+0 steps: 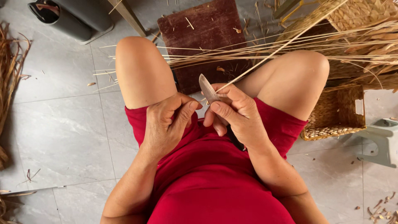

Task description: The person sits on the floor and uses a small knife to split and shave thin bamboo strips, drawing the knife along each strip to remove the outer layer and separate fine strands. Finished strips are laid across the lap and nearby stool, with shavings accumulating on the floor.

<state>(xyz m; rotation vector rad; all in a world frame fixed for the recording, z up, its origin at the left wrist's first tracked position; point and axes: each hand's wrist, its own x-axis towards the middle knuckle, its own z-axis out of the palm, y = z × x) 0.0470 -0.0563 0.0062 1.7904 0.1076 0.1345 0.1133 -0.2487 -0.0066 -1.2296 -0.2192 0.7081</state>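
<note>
A red garment (215, 182) covers the seated person's lap, closest to view. Above it, the right hand (238, 116) grips a small knife (207, 89), fingers (226, 112) curled tight around its dark handle, the pale blade pointing up past the fingertips. A long thin straw strip (282, 45) lies against the blade and runs away up and to the right. The left hand (166, 124) sits just beside it, fingers pressed together, pinching the strip's near end. Beyond the fingers, a dark wooden board (199, 37) lies on the grey tiled floor (62, 124) between the knees. A woven basket (336, 114) stands right of the right hand, under loose straw (373, 45).
</note>
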